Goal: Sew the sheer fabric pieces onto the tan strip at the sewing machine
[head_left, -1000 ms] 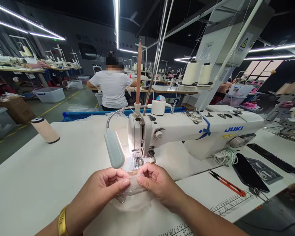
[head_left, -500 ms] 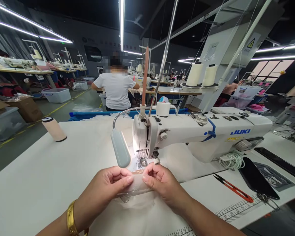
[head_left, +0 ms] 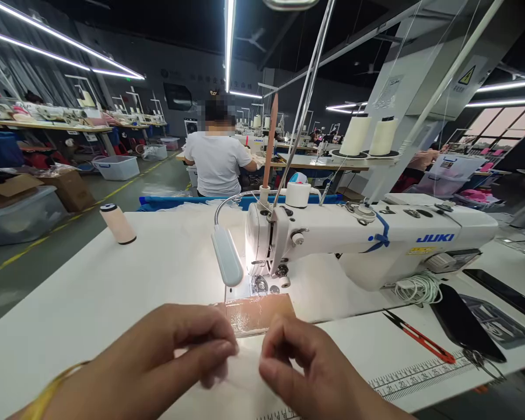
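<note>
Just in front of the needle area of a white sewing machine (head_left: 315, 227), a pinkish-brown piece with a shiny surface (head_left: 258, 312) lies flat. Pale sheer fabric (head_left: 245, 367) spreads below it towards me. My left hand (head_left: 188, 350), slightly blurred, is closed at the near left of the shiny piece, thumb against curled fingers. Opposite it, my right hand (head_left: 306, 361) is also closed, its knuckles overlapping the piece's right corner. What either hand pinches is too thin or hidden to make out. A grey lamp (head_left: 227, 256) hangs left of the needle.
A peach thread cone (head_left: 118, 224) stands at the table's left. Orange-handled thread snips (head_left: 420, 336), a black phone (head_left: 466, 322) and coiled pale cord (head_left: 417, 289) lie right. A printed ruler (head_left: 415, 373) runs along the front. A person in a white shirt (head_left: 219, 160) sits ahead.
Both hands have come nearer to me, and the gap between them has widened. The pinkish-brown shiny piece, mostly covered before, now shows flat by the needle. The view has shifted slightly left.
</note>
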Tool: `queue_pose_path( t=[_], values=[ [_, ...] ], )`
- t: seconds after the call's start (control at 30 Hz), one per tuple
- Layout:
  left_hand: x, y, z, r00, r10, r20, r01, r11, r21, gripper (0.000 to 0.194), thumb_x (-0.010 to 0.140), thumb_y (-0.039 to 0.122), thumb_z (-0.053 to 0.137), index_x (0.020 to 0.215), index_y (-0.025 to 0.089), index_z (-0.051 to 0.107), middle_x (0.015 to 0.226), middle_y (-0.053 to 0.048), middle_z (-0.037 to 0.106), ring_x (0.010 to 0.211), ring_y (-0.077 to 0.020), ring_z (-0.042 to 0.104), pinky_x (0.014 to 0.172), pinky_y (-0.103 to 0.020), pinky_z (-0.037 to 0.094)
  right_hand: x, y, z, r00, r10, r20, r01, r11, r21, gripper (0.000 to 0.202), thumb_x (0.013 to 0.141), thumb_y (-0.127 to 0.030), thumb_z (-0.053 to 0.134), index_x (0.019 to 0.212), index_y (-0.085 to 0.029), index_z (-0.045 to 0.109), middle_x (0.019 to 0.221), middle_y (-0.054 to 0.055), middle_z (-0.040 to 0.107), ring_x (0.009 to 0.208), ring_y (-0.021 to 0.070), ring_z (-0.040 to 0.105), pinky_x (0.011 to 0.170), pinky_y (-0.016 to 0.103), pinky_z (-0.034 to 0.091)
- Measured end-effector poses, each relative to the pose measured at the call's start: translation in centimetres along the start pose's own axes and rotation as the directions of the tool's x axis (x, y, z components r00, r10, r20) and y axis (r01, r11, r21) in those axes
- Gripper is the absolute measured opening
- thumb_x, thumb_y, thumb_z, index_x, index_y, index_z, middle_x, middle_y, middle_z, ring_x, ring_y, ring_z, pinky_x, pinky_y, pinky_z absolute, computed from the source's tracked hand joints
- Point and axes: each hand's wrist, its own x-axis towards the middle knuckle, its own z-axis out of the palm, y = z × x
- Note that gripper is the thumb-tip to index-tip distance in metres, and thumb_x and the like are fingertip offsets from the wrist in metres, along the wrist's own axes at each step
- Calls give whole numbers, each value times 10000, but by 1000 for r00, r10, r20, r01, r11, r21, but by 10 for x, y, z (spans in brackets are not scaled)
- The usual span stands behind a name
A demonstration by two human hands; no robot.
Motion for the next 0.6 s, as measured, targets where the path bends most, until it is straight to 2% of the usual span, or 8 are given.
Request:
queue_pose_path(
  t=[0.07, 0.1, 0.17, 0.23, 0.33, 0.43, 0.53, 0.6],
  values=[
    [-2, 7, -10, 999, 23, -48, -17, 993, 116, 363, 973, 584, 592, 851, 279, 749, 745, 31, 674, 692, -168, 596, 633, -233, 457, -4, -8, 8, 998, -2, 70, 3, 1000, -16, 141, 833, -325, 672, 790, -223, 584, 708, -29, 534, 675, 152, 472, 637, 280, 380],
    [3, 9, -14, 997, 47, -61, -34, 981, 192, 329, 963, 548, 607, 838, 275, 741, 743, 30, 670, 701, -171, 594, 626, -235, 441, -2, -7, 11, 998, -9, 65, 12, 999, -49, 126, 824, -301, 653, 772, -223, 569, 703, -29, 536, 666, 150, 474, 626, 276, 377],
    [26, 7, -15, 997, 83, -6, -75, 934, 350, 320, 940, 486, 586, 754, 243, 680, 724, 17, 640, 686, -178, 566, 608, -253, 403, 8, 6, 16, 998, -55, -14, 51, 979, -196, 121, 825, -228, 599, 737, -222, 514, 705, -28, 528, 666, 146, 482, 620, 271, 364],
    [59, -4, -9, 995, 95, -6, -82, 884, 461, 341, 918, 434, 547, 654, 219, 532, 711, 9, 591, 668, -178, 530, 606, -267, 370, 21, 28, 18, 982, -164, -95, 107, 896, -432, 187, 824, -147, 557, 709, -222, 430, 694, -28, 506, 672, 148, 474, 626, 279, 334],
    [105, -31, 7, 997, 74, -18, -57, 879, 473, 258, 823, 383, 621, 663, 222, 497, 757, 6, 596, 718, -194, 548, 651, -276, 404, 35, 57, 11, 948, -300, -106, 151, 717, -680, 258, 821, -75, 531, 699, -222, 357, 689, -23, 485, 684, 159, 447, 655, 297, 312],
    [130, -52, 18, 997, 77, 3, -70, 891, 450, 259, 772, 382, 693, 658, 227, 519, 716, 22, 572, 713, -192, 547, 663, -271, 426, 38, 65, -6, 953, -296, -56, 164, 664, -730, 253, 866, -85, 560, 728, -218, 394, 736, -17, 529, 718, 168, 474, 675, 296, 332],
    [136, -59, 20, 996, 88, 11, -84, 894, 441, 245, 763, 377, 717, 658, 233, 550, 659, 39, 543, 659, -182, 523, 631, -266, 420, 38, 59, -24, 966, -257, -12, 177, 699, -692, 208, 923, -113, 589, 780, -213, 475, 787, -17, 581, 762, 171, 517, 719, 295, 383],
    [137, -59, 19, 996, 90, 9, -85, 891, 446, 242, 764, 363, 714, 648, 234, 544, 625, 45, 523, 615, -177, 501, 585, -267, 400, 39, 57, -31, 959, -283, 31, 230, 703, -673, 113, 964, -113, 564, 909, -211, 584, 864, -1, 625, 820, 184, 549, 772, 310, 422]
  ],
)
